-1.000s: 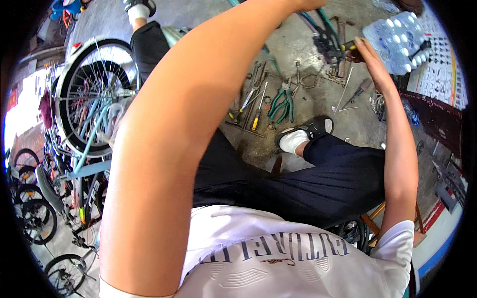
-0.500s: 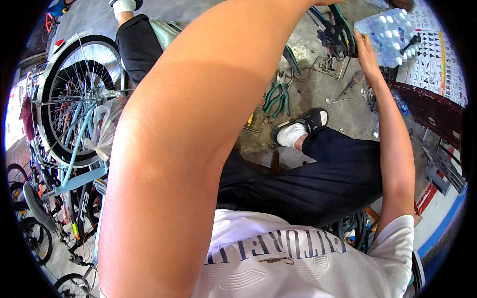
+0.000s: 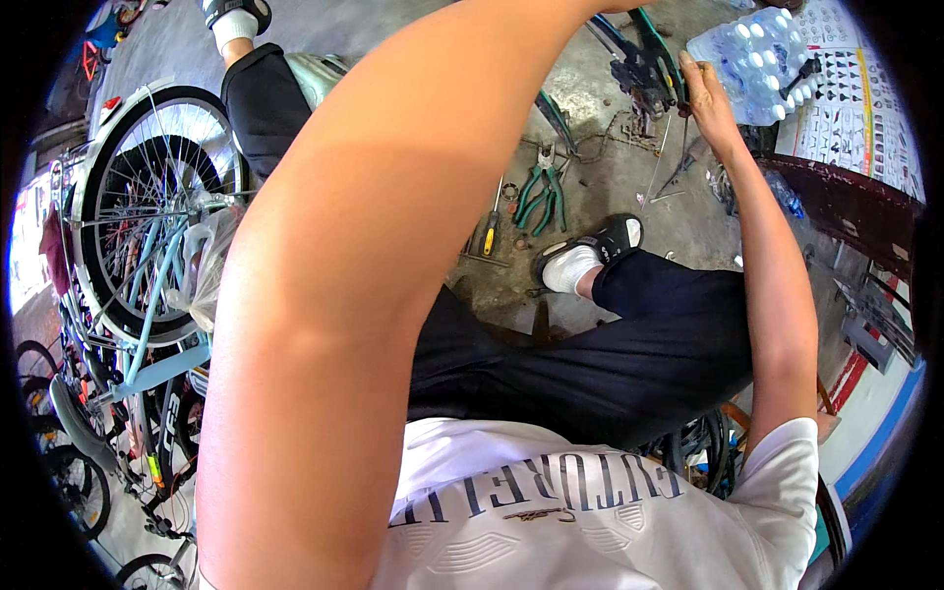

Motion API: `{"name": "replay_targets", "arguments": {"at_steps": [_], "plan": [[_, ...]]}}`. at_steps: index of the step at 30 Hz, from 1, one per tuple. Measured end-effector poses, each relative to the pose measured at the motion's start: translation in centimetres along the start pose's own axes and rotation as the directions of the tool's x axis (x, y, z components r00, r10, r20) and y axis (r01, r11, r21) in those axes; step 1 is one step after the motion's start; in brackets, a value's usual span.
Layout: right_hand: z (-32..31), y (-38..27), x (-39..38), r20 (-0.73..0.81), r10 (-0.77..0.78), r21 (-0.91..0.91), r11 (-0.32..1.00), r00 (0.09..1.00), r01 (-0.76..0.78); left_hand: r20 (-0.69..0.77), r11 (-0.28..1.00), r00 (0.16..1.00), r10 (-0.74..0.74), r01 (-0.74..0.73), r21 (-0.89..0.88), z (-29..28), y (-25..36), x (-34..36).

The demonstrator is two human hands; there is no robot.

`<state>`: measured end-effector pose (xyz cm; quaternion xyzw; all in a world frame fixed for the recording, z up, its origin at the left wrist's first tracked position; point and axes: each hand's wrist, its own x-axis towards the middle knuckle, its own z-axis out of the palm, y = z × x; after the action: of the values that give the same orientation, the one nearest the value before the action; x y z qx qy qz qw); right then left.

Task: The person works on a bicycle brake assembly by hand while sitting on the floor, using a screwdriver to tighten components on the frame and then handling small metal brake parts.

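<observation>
Black and green, one bicycle part sits in the upper right of the head view. At the top edge is the left hand, cut off by the frame, so I cannot tell how its fingers are set. The right hand is at the part's right side, its visible fingers stretched out close together (whether they pinch anything, I cannot tell).

Near the centre lie one pair of green-handled pliers and one yellow-and-black screwdriver. Two black shoes show, one at centre, one at upper left. One pack of clear bottles stands at upper right, beside a printed sheet.

The floor is grey and stained. One large bicycle wheel fills the left, with more bicycles below it.
</observation>
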<state>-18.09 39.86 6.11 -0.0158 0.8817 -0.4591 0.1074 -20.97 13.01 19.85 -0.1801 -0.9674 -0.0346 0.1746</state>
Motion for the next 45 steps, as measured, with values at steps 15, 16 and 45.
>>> {"name": "replay_targets", "arguments": {"at_steps": [15, 16, 45], "plan": [[-0.3, -1.2, -0.3, 0.075, 0.062, -0.003, 0.998, 0.995, -0.062, -0.015, 1.000, 1.000, -0.010, 0.010, 0.019, 0.0, 0.1, 0.1], [-0.3, -1.2, -0.2, 0.079, 0.073, -0.004, 0.997, 0.994, -0.073, -0.005, 1.000, 1.000, -0.008, 0.008, 0.017, 0.0, 0.0, 0.1], [-2.6, -3.1, -0.6, 0.007, 0.103, -0.230, 0.968, 0.995, -0.098, -0.200, 0.990, 0.971, 0.132, -0.120, 0.072, 1.4, 0.0, 0.5]]}}
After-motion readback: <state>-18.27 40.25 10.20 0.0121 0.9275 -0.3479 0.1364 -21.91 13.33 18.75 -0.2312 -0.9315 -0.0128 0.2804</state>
